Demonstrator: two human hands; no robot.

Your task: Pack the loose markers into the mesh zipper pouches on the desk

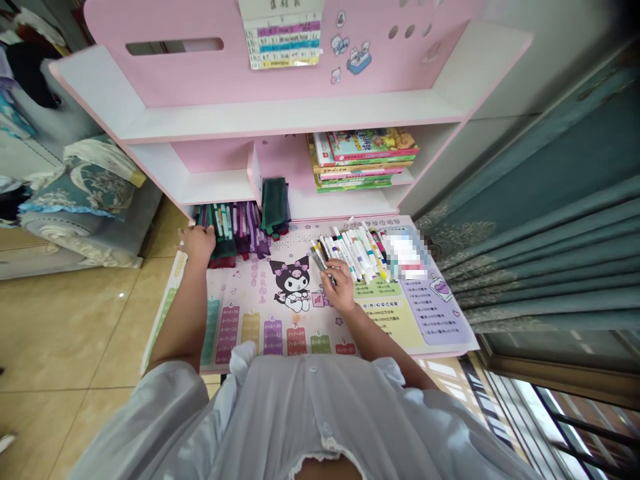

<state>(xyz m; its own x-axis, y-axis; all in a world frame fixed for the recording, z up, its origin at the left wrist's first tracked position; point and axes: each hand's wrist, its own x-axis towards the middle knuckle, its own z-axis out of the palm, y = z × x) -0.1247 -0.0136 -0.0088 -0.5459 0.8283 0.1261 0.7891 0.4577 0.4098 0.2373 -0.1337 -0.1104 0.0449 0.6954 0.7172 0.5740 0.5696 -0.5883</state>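
Observation:
A loose heap of several marker pens with coloured caps lies on the printed desk mat, towards its far edge. My right hand is at the near side of that heap, its fingers closed around a dark-tipped marker pen. My left hand rests at the far left corner of the mat, holding nothing visible. Just beyond it stand several fabric pencil pouches in green and purple. A cartoon character print lies between my hands.
A pink and white desk hutch rises behind the mat, with a stack of books and a dark green cloth on its shelves. A teal curtain hangs at right. A patterned sofa and tiled floor lie left.

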